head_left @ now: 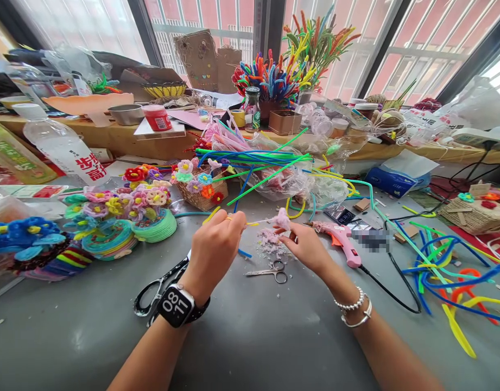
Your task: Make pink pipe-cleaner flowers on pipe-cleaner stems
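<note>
1. Grey desk [250, 342]: beneath both hands.
2. Left hand [217, 247]: curled into a fist, seemingly around a thin pale stem [264, 221].
3. Right hand [307, 244]: half open, fingers bent at a pink tuft [282, 218]; cannot tell whether they grip.
4. Pink glue gun [342, 239]: just right of that hand.
5. Small scissors [263, 272]: on the desk.
6. Pink tuft: at the stem's end, between the hands.

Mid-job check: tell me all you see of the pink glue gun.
The pink glue gun seems to lie on its side on the grey table. It looks plastic, with an orange trigger, a red switch low on its handle and a black cord leaving the handle's end. Its nozzle points toward the picture's left, close to the right hand; contact there is unclear. Whether it is hot doesn't show.
</note>
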The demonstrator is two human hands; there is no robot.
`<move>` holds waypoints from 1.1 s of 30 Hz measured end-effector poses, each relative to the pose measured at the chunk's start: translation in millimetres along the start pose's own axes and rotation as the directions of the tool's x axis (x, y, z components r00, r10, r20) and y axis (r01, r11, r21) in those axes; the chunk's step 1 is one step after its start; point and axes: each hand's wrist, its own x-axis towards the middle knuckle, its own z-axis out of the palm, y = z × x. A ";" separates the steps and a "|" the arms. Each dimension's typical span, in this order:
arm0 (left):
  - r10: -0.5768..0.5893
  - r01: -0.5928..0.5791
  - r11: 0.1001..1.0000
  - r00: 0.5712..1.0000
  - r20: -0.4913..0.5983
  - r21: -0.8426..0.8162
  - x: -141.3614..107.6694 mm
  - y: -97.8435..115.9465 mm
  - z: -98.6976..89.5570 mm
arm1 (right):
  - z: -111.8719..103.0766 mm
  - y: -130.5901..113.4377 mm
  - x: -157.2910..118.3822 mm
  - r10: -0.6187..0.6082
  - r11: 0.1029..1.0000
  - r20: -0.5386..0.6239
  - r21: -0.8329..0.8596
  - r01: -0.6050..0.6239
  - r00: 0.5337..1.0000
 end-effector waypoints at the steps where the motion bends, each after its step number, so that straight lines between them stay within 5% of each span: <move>1: -0.025 0.025 0.999 1.000 -0.008 0.029 0.2 -0.7 -0.8 | 4.0 -2.0 -1.2 -0.016 1.000 0.023 0.002 0.016 1.000; 8: -0.242 0.252 0.965 0.963 -0.120 0.077 -0.8 -5.7 -2.3 | 42.6 -27.5 -11.6 -0.195 0.980 0.168 0.010 0.196 0.966; 13: -0.296 0.295 0.955 0.946 -0.135 -0.028 -0.7 -4.9 -0.6 | 46.0 -44.3 -16.7 -0.381 0.921 0.257 0.194 0.339 0.888; 15: -0.313 0.302 0.946 0.945 -0.091 -0.115 -0.5 -1.8 -0.9 | 39.1 -45.8 -16.3 -0.307 0.929 0.163 0.268 0.257 0.938; 18: -0.311 0.294 0.915 0.950 -0.022 -0.276 -0.7 4.7 -2.3 | 25.0 -40.2 -13.1 -0.019 0.899 -0.007 0.438 0.020 1.000; 22: -0.265 0.247 0.889 0.964 0.005 -0.385 -2.5 13.4 -4.1 | 13.8 -30.7 -9.7 0.168 0.684 -0.020 0.722 -0.102 0.986; 27: -0.205 0.212 0.848 0.976 0.069 -0.486 -5.5 22.1 -4.1 | 15.5 -32.6 -10.3 0.255 0.519 -0.027 0.847 -0.113 0.967; 30: -0.286 0.234 0.706 0.958 0.033 -0.669 -5.7 27.3 -2.8 | 14.5 -33.5 -9.2 0.314 0.465 -0.104 0.883 -0.058 0.944; 33: -0.385 0.313 0.397 0.910 0.153 -0.863 -4.5 33.4 0.1 | 11.2 -32.0 -8.3 0.368 0.465 -0.226 0.885 0.032 0.902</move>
